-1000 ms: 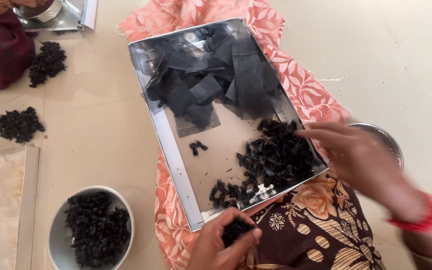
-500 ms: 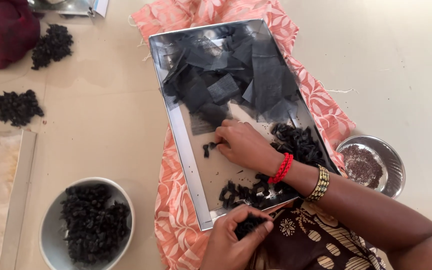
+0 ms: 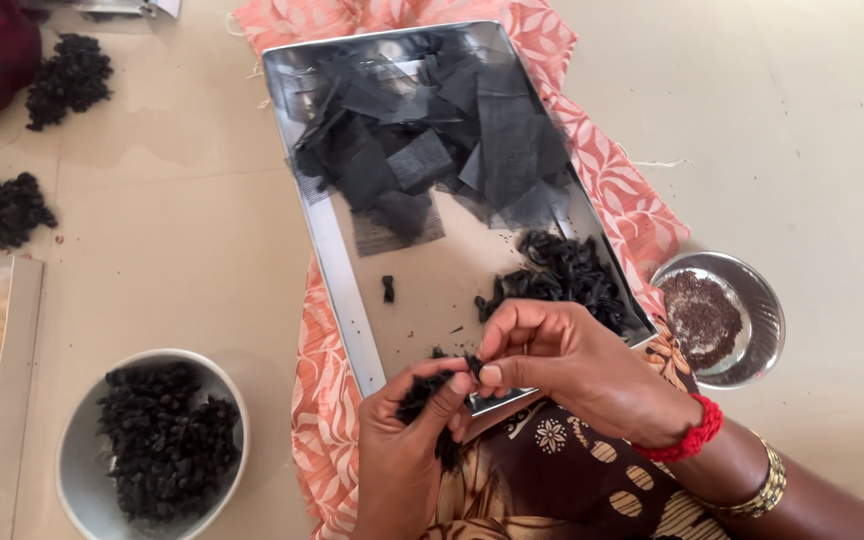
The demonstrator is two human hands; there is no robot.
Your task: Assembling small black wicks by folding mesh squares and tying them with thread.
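Left hand: the left hand (image 3: 407, 450) is at the lower edge of the view, over the person's lap, and it is cupped and closed around a small bunch of black dried pieces (image 3: 430, 395).
Right hand: the right hand (image 3: 562, 360) comes in from the right, with the fingertips pinched together on the top of the same bunch, touching the thumb of the left hand.
Wrist: a red thread band (image 3: 687, 435) and a gold bangle (image 3: 764, 490) are on the right wrist.
Lap: a brown cloth with a light flower pattern (image 3: 562, 470) is below both hands.
Tray: a rectangular metal tray (image 3: 342, 290) lies on an orange patterned cloth (image 3: 317, 430), and its near edge is just under the hands.
Tray, near part: a pile of black dried pieces (image 3: 567, 275) is on the right side, just beyond the right hand, and one single piece (image 3: 388, 289) lies apart on the bare metal.
Tray, far part: many black mesh squares (image 3: 432, 150) lie in a loose heap.
Right side: a small steel bowl (image 3: 767, 305) with dark brown grains stands on the floor near the tray.
Left side: a grey bowl (image 3: 77, 450) full of black pieces stands on the floor.
Far left: two loose heaps of black pieces (image 3: 0, 208) (image 3: 70, 80) lie on the floor, well apart from the tray.
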